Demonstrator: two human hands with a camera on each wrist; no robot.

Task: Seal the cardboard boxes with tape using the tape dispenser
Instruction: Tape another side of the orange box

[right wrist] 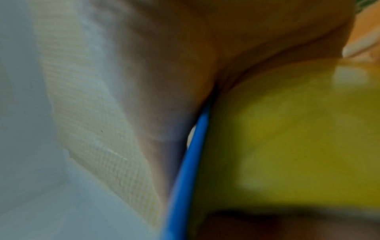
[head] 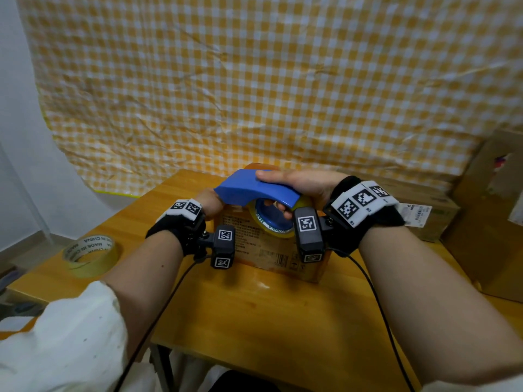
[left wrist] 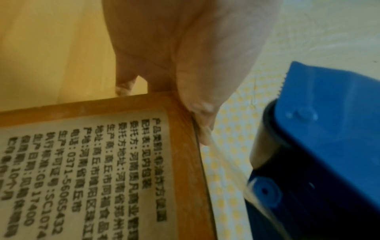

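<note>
Two bare hands work over a small cardboard box [head: 268, 250] that stands on a smooth, honey-coloured wooden worktop [head: 240, 321], near its far edge. The right hand [head: 300, 188] grips a blue plastic tape dispenser [head: 254, 190] held on top of the box: its thumb lies flat along the curved, glossy shell and its fingers [head: 280, 206] curl through the hollow core of the yellowish tape roll [head: 271, 224] mounted in it. In the right wrist view the roll is only a blurred yellow-green mass beside a thin blue edge. The left hand [head: 210, 200] is at the box's upper left corner, partly hidden behind the dispenser; in the left wrist view its fingers [left wrist: 201, 113] bend down against the box's far edge, by a pale printed label [left wrist: 86, 170] with dense black characters, but whether they pinch anything there I cannot tell. The same view shows the dispenser's serrated cutting edge [left wrist: 282, 84] and a blue roller just beside the box. A spare roll of tape [head: 92, 256], flat and ring-shaped with printed lettering inside its core, lies on the worktop well to the left. Behind hangs a creased yellow-and-white checked cloth [head: 268, 80], and larger brown cartons [head: 492, 216] stand at the right.
</note>
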